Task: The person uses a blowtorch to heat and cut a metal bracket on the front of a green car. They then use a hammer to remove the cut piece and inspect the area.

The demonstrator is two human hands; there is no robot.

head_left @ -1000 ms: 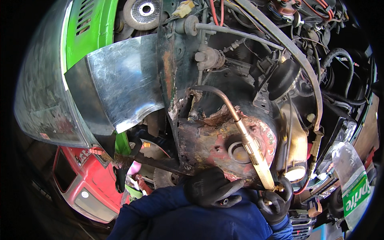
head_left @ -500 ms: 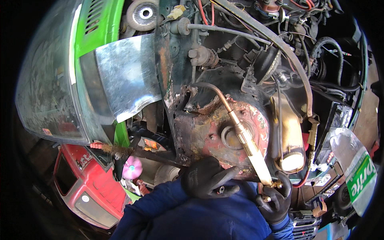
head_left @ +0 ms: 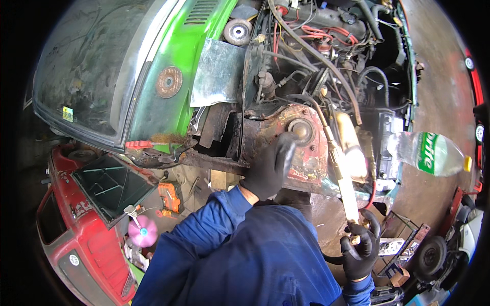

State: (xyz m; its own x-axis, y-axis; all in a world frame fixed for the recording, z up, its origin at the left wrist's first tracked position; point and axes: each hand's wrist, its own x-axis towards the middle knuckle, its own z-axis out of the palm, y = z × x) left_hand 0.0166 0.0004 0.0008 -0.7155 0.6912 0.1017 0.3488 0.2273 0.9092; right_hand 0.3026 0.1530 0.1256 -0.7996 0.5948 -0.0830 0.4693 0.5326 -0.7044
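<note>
My right hand [head_left: 360, 246], in a black glove, grips the valve end of a brass gas torch [head_left: 337, 166]. The torch points up and away, its bent tip beside the rusty red strut tower [head_left: 311, 166] of a green car. My left hand [head_left: 270, 166], also gloved, hovers over the near left part of that tower. Its fingers are pressed together, and whatever lies in them is hidden. Beside the tower is a ragged, rusted opening [head_left: 234, 133] in the bodywork. A bare sheet of metal [head_left: 217, 71] lies just beyond it.
A plastic bottle [head_left: 433, 153] lies at the right by the battery [head_left: 384, 137]. Grinding discs rest on the green cowl, one rusty [head_left: 169, 82], one grey [head_left: 237, 31]. Hoses and wires fill the engine bay. A red car [head_left: 84, 224] and an orange toolbox [head_left: 171, 196] are at the left.
My view has shifted and pulled back. My left hand has risen from near my body to over the strut tower. My right hand still grips the torch.
</note>
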